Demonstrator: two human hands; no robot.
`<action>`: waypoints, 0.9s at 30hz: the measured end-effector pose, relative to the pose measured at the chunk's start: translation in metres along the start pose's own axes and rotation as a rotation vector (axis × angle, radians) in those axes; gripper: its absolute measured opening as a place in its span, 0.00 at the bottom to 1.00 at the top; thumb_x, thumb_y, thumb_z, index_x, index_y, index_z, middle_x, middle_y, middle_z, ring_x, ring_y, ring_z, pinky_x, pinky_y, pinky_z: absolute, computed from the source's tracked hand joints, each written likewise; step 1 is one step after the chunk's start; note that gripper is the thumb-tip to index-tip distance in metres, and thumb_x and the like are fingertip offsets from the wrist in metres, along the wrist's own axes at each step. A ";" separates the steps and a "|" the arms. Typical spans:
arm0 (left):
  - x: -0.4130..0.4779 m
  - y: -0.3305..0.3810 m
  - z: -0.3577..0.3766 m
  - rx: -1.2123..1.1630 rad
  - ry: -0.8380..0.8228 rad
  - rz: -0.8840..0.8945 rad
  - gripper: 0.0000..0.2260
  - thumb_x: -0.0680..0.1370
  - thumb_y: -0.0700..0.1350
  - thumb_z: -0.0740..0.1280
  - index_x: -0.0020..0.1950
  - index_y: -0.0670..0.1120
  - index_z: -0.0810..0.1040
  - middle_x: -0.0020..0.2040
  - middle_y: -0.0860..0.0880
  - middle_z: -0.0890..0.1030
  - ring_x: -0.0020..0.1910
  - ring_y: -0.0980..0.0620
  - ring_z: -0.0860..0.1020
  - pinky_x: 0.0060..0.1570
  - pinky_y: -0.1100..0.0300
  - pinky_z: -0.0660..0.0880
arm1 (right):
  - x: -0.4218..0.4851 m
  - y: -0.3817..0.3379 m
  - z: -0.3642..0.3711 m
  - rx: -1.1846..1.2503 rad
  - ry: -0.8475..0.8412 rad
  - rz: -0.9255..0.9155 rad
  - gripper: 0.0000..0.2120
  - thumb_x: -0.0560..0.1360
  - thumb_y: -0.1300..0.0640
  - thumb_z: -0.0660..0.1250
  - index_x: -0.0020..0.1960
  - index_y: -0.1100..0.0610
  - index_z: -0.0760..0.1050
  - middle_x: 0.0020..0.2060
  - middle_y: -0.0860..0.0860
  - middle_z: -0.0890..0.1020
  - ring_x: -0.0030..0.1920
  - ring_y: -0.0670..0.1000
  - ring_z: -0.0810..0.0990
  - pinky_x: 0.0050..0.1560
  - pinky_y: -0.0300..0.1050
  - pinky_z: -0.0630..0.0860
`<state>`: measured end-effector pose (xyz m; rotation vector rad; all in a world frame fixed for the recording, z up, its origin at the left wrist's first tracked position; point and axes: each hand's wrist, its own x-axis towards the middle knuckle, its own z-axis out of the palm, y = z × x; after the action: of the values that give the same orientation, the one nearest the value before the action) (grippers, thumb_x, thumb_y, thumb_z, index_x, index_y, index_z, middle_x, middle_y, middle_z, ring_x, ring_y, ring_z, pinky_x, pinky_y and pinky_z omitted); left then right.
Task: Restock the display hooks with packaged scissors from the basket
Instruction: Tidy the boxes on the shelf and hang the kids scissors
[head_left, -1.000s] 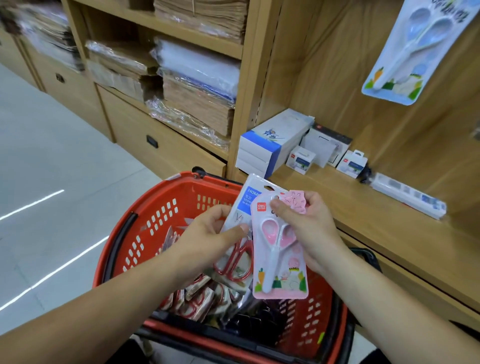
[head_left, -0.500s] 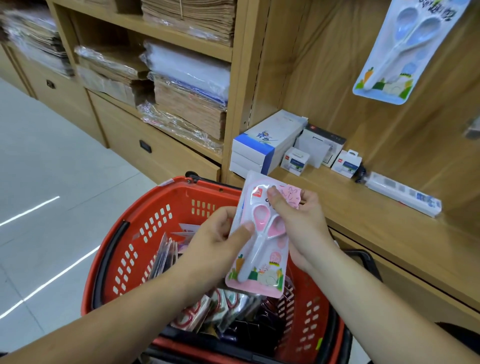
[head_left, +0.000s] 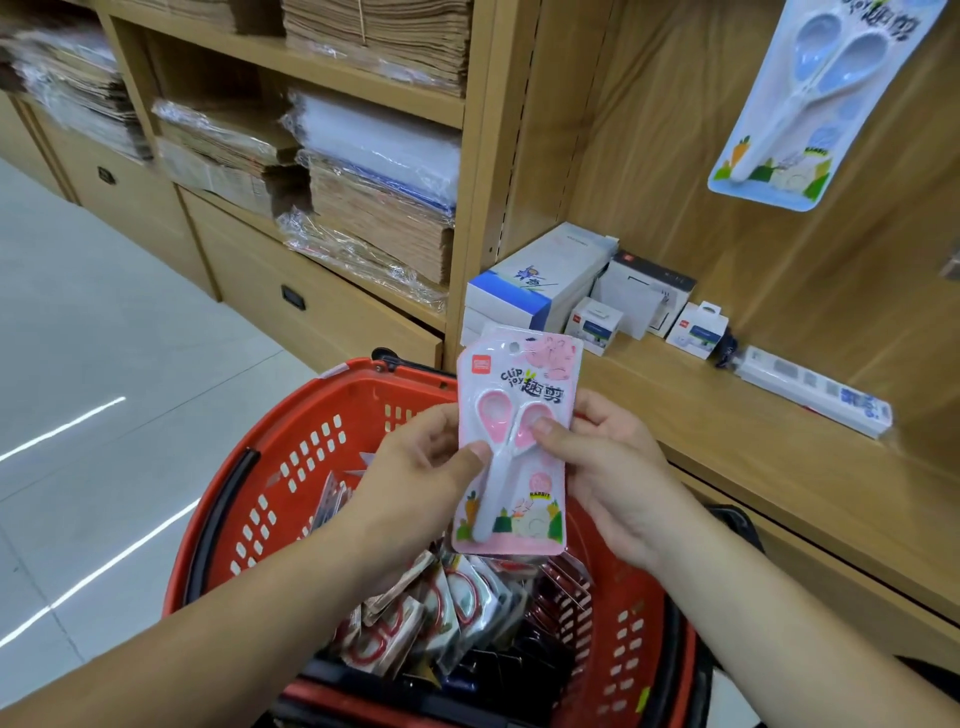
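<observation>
A pink pack of scissors (head_left: 511, 462) stands upright above the red basket (head_left: 291, 467), held by both hands. My left hand (head_left: 415, 478) pinches its left edge with thumb on the front. My right hand (head_left: 602, 467) pinches the right edge, thumb on the scissor handle. Inside the basket lie several packs of red-handled scissors (head_left: 426, 618). A blue pack of scissors (head_left: 800, 98) hangs on the wooden display wall at the upper right; its hook is out of view.
A wooden ledge (head_left: 779, 467) under the wall carries a blue-white box (head_left: 535, 286), small white boxes (head_left: 597, 322) and a long white pack (head_left: 815, 395). Shelves (head_left: 363, 88) of wrapped paper stacks stand to the left. Grey floor (head_left: 104, 389) lies beyond the basket.
The pink pack has been raised and turned upright, its front now fully facing me. The second pack my left hand held a second ago is gone from it. My right thumb slid lower.
</observation>
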<state>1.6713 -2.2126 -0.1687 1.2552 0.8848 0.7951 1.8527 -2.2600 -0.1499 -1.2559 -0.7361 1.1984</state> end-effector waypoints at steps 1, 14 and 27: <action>0.001 -0.001 0.000 0.008 0.016 -0.004 0.08 0.83 0.39 0.68 0.61 0.47 0.81 0.55 0.48 0.88 0.55 0.47 0.87 0.57 0.45 0.83 | 0.000 0.001 -0.002 -0.016 0.005 -0.007 0.13 0.79 0.65 0.71 0.63 0.58 0.81 0.56 0.57 0.88 0.56 0.60 0.88 0.58 0.60 0.84; 0.010 0.007 -0.008 -0.112 0.074 0.002 0.10 0.81 0.44 0.70 0.61 0.42 0.77 0.52 0.43 0.88 0.51 0.42 0.88 0.53 0.44 0.82 | 0.002 -0.003 -0.014 0.105 0.190 0.008 0.10 0.81 0.63 0.70 0.61 0.57 0.82 0.54 0.57 0.89 0.54 0.60 0.88 0.57 0.59 0.84; 0.000 0.037 0.039 -0.046 -0.065 0.125 0.09 0.83 0.43 0.69 0.63 0.46 0.82 0.55 0.46 0.88 0.56 0.46 0.87 0.59 0.47 0.82 | -0.006 -0.036 -0.032 0.050 -0.028 -0.078 0.18 0.79 0.64 0.71 0.69 0.61 0.78 0.60 0.63 0.86 0.60 0.66 0.85 0.64 0.65 0.80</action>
<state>1.7046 -2.2245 -0.1287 1.2984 0.7373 0.8642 1.8907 -2.2713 -0.1211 -1.1612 -0.7644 1.1662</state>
